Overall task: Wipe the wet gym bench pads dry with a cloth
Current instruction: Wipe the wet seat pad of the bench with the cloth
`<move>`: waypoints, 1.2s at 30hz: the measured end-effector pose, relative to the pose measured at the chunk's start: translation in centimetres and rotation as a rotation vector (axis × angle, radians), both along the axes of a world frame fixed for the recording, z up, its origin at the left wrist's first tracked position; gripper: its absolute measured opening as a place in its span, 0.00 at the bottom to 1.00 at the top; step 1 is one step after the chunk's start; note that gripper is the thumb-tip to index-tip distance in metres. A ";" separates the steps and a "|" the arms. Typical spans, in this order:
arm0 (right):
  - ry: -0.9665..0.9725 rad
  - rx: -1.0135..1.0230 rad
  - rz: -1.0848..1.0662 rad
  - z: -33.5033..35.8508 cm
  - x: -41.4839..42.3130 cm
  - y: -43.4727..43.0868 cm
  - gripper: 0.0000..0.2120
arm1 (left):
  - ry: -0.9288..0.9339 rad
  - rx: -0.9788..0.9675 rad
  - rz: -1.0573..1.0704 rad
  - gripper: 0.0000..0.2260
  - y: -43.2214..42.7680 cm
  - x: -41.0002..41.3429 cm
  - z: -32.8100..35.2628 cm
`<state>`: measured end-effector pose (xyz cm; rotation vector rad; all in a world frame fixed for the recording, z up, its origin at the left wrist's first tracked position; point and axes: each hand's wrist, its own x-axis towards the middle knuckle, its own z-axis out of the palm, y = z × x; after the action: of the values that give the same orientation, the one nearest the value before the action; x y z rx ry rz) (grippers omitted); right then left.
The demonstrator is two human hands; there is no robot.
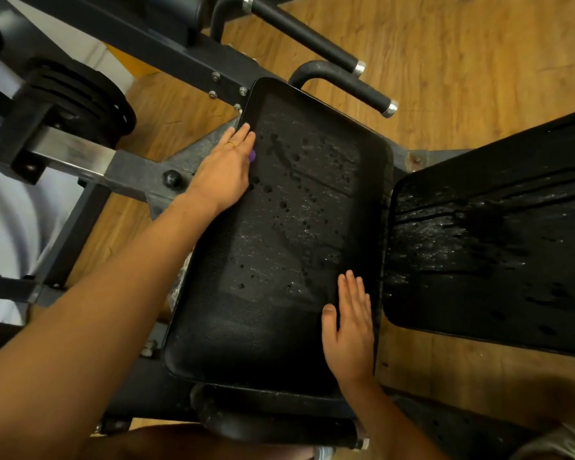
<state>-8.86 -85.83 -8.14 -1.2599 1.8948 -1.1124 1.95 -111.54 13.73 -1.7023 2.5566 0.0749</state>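
Your left hand (228, 167) and your right hand (349, 330) both lie flat, fingers straight, on the wet black rectangular seat pad (279, 234), at its opposite side edges.

Black seat pad (279, 247) beaded with droplets, black streaked back pad (498, 247), tan wood-grain floor (462, 61), gold ring (230, 144)

Black grained vinyl seat pad (279, 227), beaded with water drops. The back pad (495, 247) glistens wet and streaked. Matt black painted steel frame (140, 44), chrome-capped rubber handles (362, 91), glossy wood-plank floor (445, 44).
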 end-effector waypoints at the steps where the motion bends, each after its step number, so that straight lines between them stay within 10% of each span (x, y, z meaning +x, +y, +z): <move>1: -0.001 -0.001 0.001 0.0 0.0 0.0 0.27 | -0.003 0.004 0.000 0.24 0.2 0.1 0.0; 36: -0.083 -0.047 -0.112 3.1 -3.0 -5.8 0.23 | 0.031 -0.065 0.065 0.23 -1.4 -1.0 -0.8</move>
<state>-11.83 -91.59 -5.05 -1.1265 1.9062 -1.2547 0.91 -112.96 12.93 -1.8212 2.5523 0.0214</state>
